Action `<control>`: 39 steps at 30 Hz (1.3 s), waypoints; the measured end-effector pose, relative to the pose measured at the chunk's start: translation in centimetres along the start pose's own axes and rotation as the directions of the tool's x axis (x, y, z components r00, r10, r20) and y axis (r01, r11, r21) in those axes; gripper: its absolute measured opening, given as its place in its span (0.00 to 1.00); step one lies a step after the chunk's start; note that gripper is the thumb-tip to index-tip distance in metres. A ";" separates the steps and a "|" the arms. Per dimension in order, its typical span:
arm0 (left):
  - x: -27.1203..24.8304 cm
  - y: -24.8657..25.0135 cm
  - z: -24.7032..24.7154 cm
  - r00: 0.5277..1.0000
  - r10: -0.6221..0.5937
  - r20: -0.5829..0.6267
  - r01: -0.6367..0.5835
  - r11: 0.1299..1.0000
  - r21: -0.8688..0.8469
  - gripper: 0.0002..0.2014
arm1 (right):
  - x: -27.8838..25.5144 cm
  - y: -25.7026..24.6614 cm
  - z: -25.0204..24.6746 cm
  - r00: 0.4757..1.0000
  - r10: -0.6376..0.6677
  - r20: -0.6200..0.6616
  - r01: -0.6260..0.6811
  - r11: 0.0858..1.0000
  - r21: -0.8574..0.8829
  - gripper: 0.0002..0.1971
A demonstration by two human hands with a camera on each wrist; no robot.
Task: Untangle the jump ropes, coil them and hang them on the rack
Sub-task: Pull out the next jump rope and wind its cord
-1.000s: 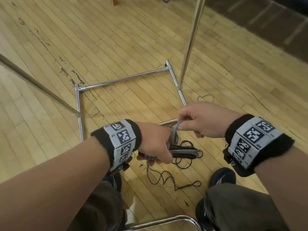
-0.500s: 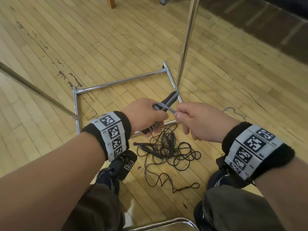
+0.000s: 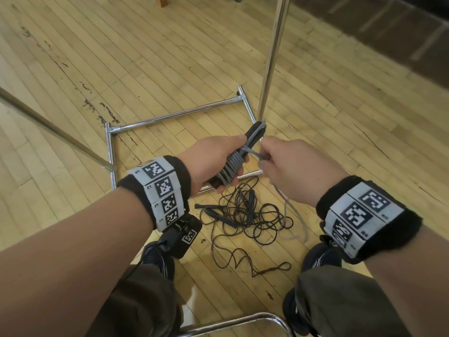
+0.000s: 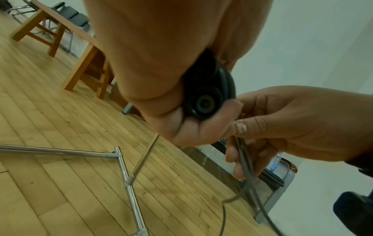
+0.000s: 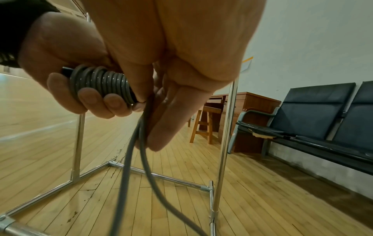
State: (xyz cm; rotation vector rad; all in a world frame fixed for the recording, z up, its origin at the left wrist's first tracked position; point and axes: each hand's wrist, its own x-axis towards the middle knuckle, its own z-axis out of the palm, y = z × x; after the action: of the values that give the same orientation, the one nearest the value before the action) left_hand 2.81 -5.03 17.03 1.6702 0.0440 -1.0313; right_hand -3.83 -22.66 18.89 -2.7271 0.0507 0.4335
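Jump ropes, two of them in play, and the coiling step is on. Nearest, at the person's feet on the floor, lies the black jump rope (image 3: 245,215), a loose snarl of thin loops with its handles mixed in, untouched and well short of the hands above it. A loop of the grey cord hangs down from the right hand towards that pile.

Up a level: the left hand (image 3: 213,161) is wrapped tight round the black handles (image 3: 255,135) of the grey jump rope (image 3: 232,166), fingers curled over a neat stack of turns wound about them. The right hand (image 3: 289,169) sits just beside it, thumb and fingers pinching the free cord where it leaves the last turn; the right wrist view shows a doubled strand running down out of that pinch.

By my read the winding is well along but not finished, with slack left to take up. The next move calls for carrying the cord round the handles again under steady tension, left hand firm so the turns don't spring loose, then securing the end.

Beyond the hands stands the chrome rack (image 3: 269,69), its upright pole rising behind the bundle, base bars on the floor. Nothing hangs on what shows of it.
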 end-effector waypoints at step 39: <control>-0.5 0.3 -1.3 0.947 0.320 -0.010 -0.300 0.897 0.324 0.17 | 0.8 0.8 -0.4 0.995 -0.095 0.012 0.074 0.846 0.528 0.11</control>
State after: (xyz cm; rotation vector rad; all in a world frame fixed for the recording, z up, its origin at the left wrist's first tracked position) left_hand 3.43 -3.86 17.55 1.9257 -0.3572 -0.7686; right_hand -3.06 -23.59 18.73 -2.1664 0.0325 0.3777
